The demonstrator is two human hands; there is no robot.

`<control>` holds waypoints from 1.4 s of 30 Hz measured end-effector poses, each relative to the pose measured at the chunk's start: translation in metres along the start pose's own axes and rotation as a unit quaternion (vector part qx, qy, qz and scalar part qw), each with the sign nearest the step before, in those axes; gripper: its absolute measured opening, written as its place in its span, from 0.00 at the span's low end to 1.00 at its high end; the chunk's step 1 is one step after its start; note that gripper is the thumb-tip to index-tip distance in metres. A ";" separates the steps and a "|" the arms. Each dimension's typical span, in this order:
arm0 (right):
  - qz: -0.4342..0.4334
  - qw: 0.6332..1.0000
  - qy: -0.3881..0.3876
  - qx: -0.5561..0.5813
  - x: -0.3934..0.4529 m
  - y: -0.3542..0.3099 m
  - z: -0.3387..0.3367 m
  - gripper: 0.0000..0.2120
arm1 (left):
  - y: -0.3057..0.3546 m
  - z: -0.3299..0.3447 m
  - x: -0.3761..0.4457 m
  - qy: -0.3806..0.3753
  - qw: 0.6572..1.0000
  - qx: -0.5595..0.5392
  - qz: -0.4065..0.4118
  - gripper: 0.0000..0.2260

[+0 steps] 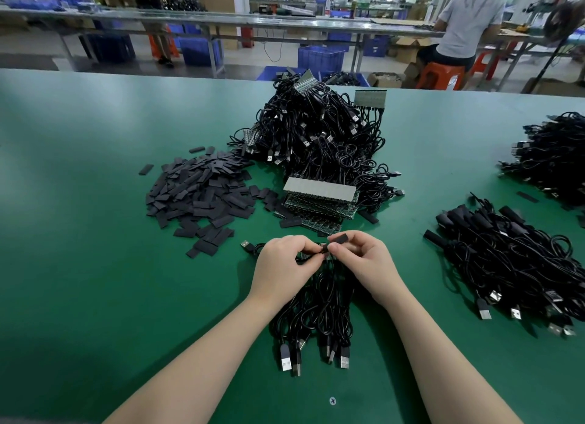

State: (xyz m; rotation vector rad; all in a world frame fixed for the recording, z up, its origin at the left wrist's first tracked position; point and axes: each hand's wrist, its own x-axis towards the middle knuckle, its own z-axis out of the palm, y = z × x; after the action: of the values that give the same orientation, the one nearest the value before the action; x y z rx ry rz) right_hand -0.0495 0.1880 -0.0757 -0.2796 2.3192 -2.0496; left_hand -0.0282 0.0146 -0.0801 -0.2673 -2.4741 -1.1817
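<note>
Both hands are at work just above the worktop (95,265), fingertips meeting. The left hand (285,262) is curled and pinches a cable end (308,258) between thumb and fingers. The right hand (361,262) pinches a short black sleeve (340,238) between thumb and forefinger, and the sleeve's near end touches the cable end. Whether the sleeve is already over it, I cannot tell.

Under both wrists lies a bundle (316,316) of black cables, plugs pointing back toward the person. One plug (245,244) lies just left of the left hand.

Beyond the hands, near, is a stack of boards (319,195). Further beyond it is a heap (316,132) of tangled cables. Beyond and left of the left hand is a sleeve pile (202,192), loose and flat. Right of the right hand, apart, lie sleeved cables (512,259) in a rough row.
</note>
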 end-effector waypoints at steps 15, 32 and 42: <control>-0.001 1.000 -0.011 -0.014 -0.001 -0.001 0.002 0.06 | 0.002 0.000 -0.002 0.008 1.000 0.021 0.012 0.04; -0.027 0.997 0.070 0.028 -0.003 -0.004 0.003 0.12 | 0.001 0.001 0.000 0.034 0.999 -0.008 -0.006 0.09; -0.022 0.994 0.091 0.050 -0.003 -0.003 0.002 0.10 | 0.000 -0.001 0.000 0.030 0.999 -0.033 -0.015 0.09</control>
State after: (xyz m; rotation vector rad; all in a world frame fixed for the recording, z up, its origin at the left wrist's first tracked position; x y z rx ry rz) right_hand -0.0458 0.1867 -0.0730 -0.1471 2.3160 -2.2938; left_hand -0.0279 0.0142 -0.0798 -0.2090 -2.3982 -1.2673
